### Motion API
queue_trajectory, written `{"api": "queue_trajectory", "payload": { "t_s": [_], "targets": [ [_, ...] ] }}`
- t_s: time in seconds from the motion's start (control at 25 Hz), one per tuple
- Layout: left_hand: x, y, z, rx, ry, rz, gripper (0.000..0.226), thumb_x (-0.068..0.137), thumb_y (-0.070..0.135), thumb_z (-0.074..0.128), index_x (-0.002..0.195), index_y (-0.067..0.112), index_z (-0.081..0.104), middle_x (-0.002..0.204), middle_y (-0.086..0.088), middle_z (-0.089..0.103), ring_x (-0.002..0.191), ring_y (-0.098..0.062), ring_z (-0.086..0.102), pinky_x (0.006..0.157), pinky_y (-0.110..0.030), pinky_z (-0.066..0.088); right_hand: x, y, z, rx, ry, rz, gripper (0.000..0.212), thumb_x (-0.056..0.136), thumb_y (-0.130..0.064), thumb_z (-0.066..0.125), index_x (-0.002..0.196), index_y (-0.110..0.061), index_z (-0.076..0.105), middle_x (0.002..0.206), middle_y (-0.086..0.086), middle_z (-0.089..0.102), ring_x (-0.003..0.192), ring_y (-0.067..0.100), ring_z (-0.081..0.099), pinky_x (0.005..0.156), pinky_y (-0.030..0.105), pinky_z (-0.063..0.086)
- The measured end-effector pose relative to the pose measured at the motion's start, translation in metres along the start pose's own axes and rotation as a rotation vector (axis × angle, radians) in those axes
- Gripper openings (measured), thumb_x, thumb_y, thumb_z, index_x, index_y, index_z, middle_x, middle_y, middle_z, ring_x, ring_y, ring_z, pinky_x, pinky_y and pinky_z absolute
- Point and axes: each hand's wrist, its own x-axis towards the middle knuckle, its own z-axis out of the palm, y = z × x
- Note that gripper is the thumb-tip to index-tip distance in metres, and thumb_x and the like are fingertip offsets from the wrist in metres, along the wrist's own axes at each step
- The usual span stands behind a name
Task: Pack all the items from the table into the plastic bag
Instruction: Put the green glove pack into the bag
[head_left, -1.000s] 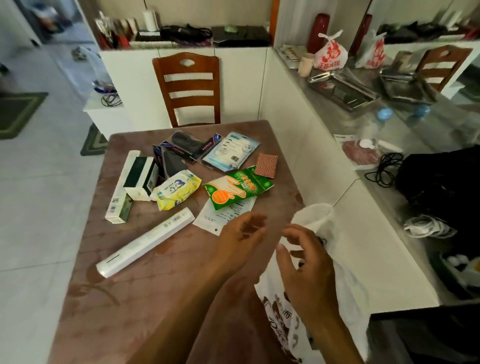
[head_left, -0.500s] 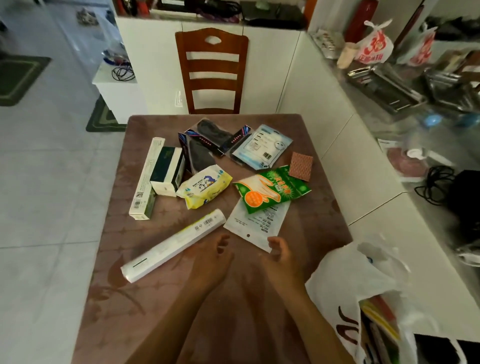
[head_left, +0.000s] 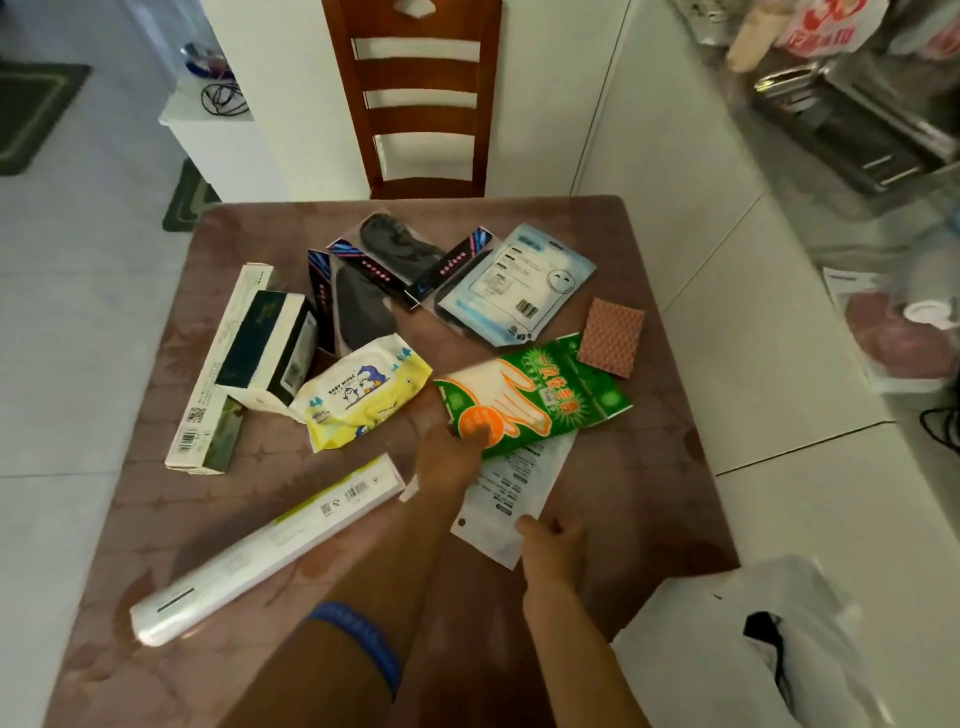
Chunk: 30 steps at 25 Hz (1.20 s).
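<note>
Closest in, bottom right, the white plastic bag (head_left: 727, 649) sags off the near right corner of the table (head_left: 649, 467), its dark opening showing, nothing of the contents readable. The right hand (head_left: 553, 543) pinches the near edge of a flat white sleeve pack (head_left: 506, 499) with a punch hole and lines of print too small to read. The left hand (head_left: 449, 462), blue wristband (head_left: 363, 642) further down that arm, grips the lower left corner of the green glove packet (head_left: 530, 397), thumb on the orange circle; it's got a big hand drawing and red Chinese characters I can't make out. That packet lies over the far end of the white sleeve.

Left of the hands there's a long white box (head_left: 270, 545) lying diagonally, barcodes near its far end. Beyond it a yellow pack reading "BABY WIPES" (head_left: 363, 395) with penguins on it, touching a dark green and white box (head_left: 270, 353), which sits against a long narrow white carton (head_left: 218, 369) with a QR code and barcode.

Right side: a pinkish textured pad (head_left: 613, 338) just beside the glove packet. Farther back a pale blue pouch (head_left: 519, 283) with a smiley and barcode, then two black packs with neon stripes (head_left: 395, 260). A wooden chair (head_left: 421, 98) stands past the table.
</note>
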Motion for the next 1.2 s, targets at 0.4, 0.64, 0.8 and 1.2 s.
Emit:
{"api": "queue_trajectory", "payload": {
  "t_s": [0.4, 0.64, 0.8, 1.2],
  "targets": [
    [-0.039, -0.127, 0.001, 0.231, -0.1, -0.01, 0.04, 0.082, 0.054, 0.06, 0.095, 0.018, 0.071, 0.092, -0.004, 0.073, 0.087, -0.022, 0.067, 0.086, -0.044, 0.053, 0.038, -0.026, 0.031, 0.259, -0.073, 0.016, 0.049, 0.067, -0.037, 0.082, 0.106, -0.011, 0.067, 0.103, 0.015, 0.073, 0.085, 0.032, 0.072, 0.079, 0.05, 0.06],
    [-0.083, -0.105, -0.051, 0.165, -0.081, 0.16, 0.021, 0.088, 0.039, 0.064, 0.08, 0.022, 0.071, 0.078, 0.004, 0.072, 0.074, -0.012, 0.068, 0.067, -0.026, 0.052, -0.017, -0.039, 0.008, 0.103, -0.071, -0.362, 0.03, 0.083, -0.009, 0.068, 0.109, -0.022, 0.063, 0.102, 0.007, 0.071, 0.078, 0.021, 0.067, 0.059, 0.026, 0.051],
    [-0.116, -0.073, -0.099, -0.095, -0.007, 0.272, 0.037, 0.081, 0.042, 0.072, 0.113, 0.028, 0.06, 0.109, 0.013, 0.064, 0.102, -0.012, 0.061, 0.086, -0.031, 0.048, -0.104, -0.023, -0.054, 0.276, -0.224, -0.456, 0.027, 0.08, 0.0, 0.072, 0.096, -0.021, 0.068, 0.096, 0.009, 0.075, 0.085, 0.029, 0.071, 0.078, 0.045, 0.058],
    [-0.249, -0.035, -0.068, -0.557, -0.872, 0.353, 0.057, 0.069, 0.003, 0.077, 0.122, 0.011, 0.059, 0.105, -0.013, 0.075, 0.089, -0.029, 0.072, 0.074, -0.041, 0.062, -0.215, 0.044, -0.225, 0.47, -0.366, -0.477, 0.055, 0.063, -0.002, 0.083, 0.115, -0.009, 0.065, 0.105, 0.015, 0.076, 0.095, 0.033, 0.073, 0.075, 0.04, 0.059]
  ]
}}
